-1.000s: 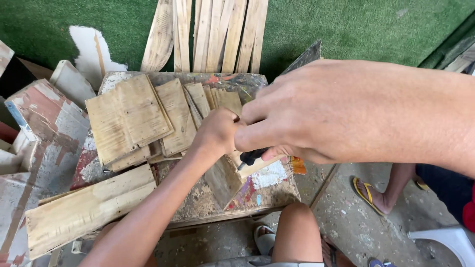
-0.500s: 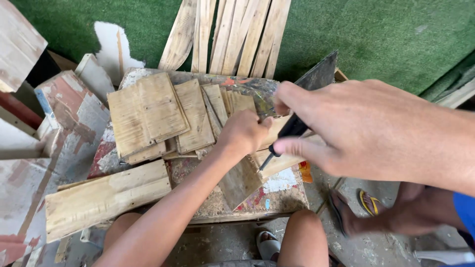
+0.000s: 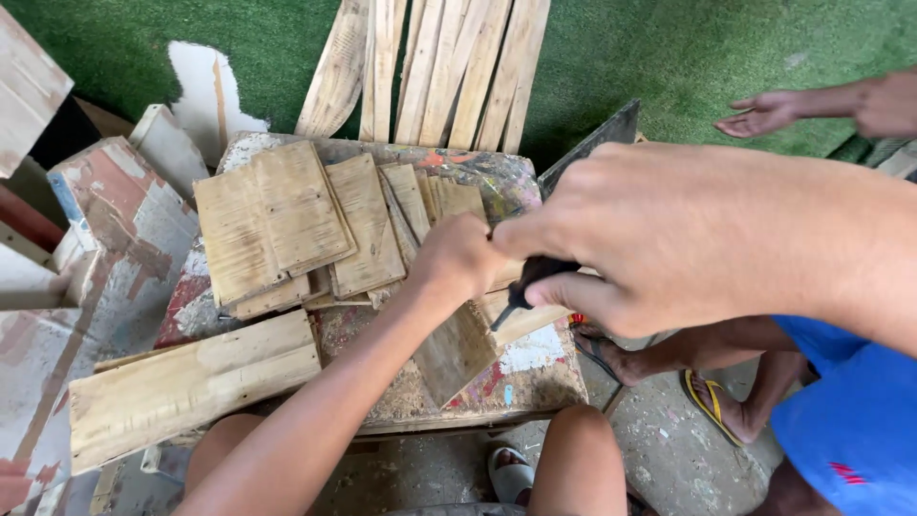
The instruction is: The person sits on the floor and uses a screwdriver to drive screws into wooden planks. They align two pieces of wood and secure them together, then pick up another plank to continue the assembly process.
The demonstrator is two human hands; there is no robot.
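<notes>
My left hand is closed around the top of a small wooden slat, which stands tilted on the paint-stained work block. Close to the camera, my right hand grips a black-handled tool, its handle end pointing down-left just right of my left fist. A dark flat blade shows beyond my right knuckles. Several cut plywood pieces lie on the block to the left of my left hand.
A thick plank lies across the block's front left. Long slats lean on green turf at the back, and painted boards are stacked on the left. Another person in blue shorts stands at right, sandalled foot on the ground, hand outstretched.
My right hand lifted the tool, then brought it back down a little beside my left fist. The other person's hand has come into view at the upper right.
</notes>
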